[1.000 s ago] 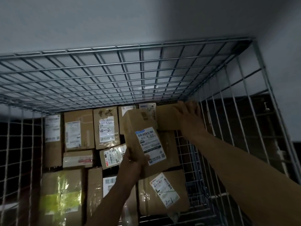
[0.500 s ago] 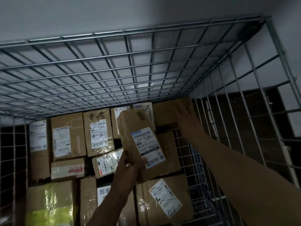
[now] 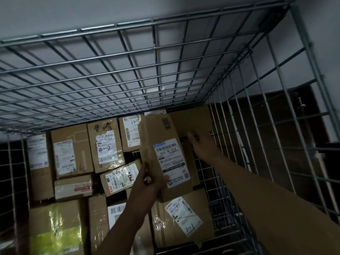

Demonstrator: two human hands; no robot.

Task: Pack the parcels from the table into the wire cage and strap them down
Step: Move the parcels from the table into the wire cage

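Cardboard parcel [image 3: 161, 153] steady, right hand [image 3: 200, 146] lower.

Parcels [image 3: 71, 155] crowd the wire cage [image 3: 155, 48], leaving a gap [image 3: 205, 170] at right.

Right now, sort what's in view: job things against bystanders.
Job: box gripped by left hand; right hand, open, inside the cage; stacked parcels.
Lying about: grey wall; dark panel outside the cage.
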